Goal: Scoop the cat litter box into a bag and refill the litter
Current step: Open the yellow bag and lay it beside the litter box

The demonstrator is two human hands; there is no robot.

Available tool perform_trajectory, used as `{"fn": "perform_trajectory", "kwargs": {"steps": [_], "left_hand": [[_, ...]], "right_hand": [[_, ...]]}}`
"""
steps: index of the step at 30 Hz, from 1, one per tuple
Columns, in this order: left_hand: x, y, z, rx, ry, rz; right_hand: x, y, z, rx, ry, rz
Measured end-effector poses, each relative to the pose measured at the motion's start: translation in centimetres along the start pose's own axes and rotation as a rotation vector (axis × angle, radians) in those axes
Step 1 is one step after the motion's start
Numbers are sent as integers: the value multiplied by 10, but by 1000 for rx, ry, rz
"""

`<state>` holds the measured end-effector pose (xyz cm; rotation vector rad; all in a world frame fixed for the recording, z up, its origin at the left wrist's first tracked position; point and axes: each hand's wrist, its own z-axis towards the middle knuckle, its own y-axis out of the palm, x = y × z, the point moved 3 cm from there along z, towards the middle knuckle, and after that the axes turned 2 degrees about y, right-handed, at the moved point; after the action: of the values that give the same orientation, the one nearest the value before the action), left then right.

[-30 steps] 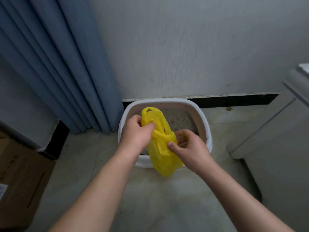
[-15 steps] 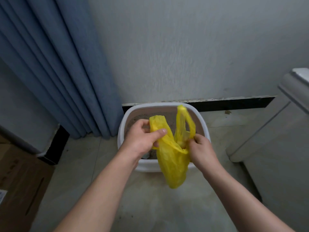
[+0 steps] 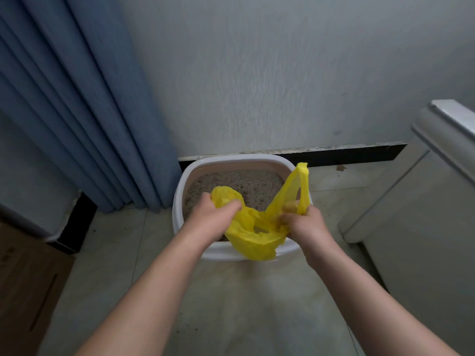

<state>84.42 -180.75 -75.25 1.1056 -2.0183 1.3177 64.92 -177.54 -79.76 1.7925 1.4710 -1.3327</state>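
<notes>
A white litter box (image 3: 180, 201) with a pinkish inner wall stands on the floor against the wall, holding grey-brown litter (image 3: 246, 186). Over its near half hangs a thin yellow plastic bag (image 3: 254, 240). My left hand (image 3: 213, 217) grips the bag's left handle and rim. My right hand (image 3: 303, 222) grips the right side, with the right handle loop sticking up above it. The bag's mouth is spread between the two hands and its bottom droops over the box's front rim. No scoop is in view.
Blue curtains (image 3: 77, 98) hang at the left, touching the box's left side. A brown cardboard box (image 3: 25, 291) stands at the lower left. White furniture (image 3: 424, 214) fills the right. Pale floor tiles (image 3: 244, 304) lie between me and the box.
My hands have pulled apart, stretching the bag's mouth wider. The right handle loop has swung out to the right, and the bag's bottom sits higher than before.
</notes>
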Motion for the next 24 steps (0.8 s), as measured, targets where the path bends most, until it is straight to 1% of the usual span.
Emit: {"fn": "perform_trajectory", "kwargs": {"steps": [2, 4, 6, 8, 9, 10, 13, 14, 16, 18, 21, 23, 24], "left_hand": [[0, -7, 2, 110, -23, -92], [-3, -13, 4, 210, -18, -104], [-6, -18, 6, 271, -13, -90], [-8, -21, 7, 275, -9, -38], [-9, -19, 8, 228, -25, -15], [-10, -15, 8, 140, -58, -11], [-13, 4, -2, -239, -184, 9], [-14, 10, -6, -337, -190, 73], [-16, 15, -13, -466, -188, 213], [-18, 16, -14, -521, -192, 278], [-24, 16, -14, -541, -205, 296], [-24, 19, -13, -518, -174, 310], [-24, 19, -10, -471, -148, 302]], "right_hand": [[-4, 0, -2, -24, -22, 34], [-5, -1, -3, -40, -33, 45], [-5, -2, -2, -49, -40, 53], [-6, -3, -3, -58, -35, 84], [-8, -3, -4, -62, -23, 114], [-9, -3, -5, -65, -7, 159], [-14, -2, -8, -46, 82, 324], [-15, -2, -9, -25, 100, 357], [-17, -4, -9, 35, 105, 394], [-19, -6, -7, 95, 92, 440], [-17, -9, -5, 149, 112, 589], [-17, -9, -4, 143, 124, 685], [-16, -10, -3, 125, 123, 707]]}}
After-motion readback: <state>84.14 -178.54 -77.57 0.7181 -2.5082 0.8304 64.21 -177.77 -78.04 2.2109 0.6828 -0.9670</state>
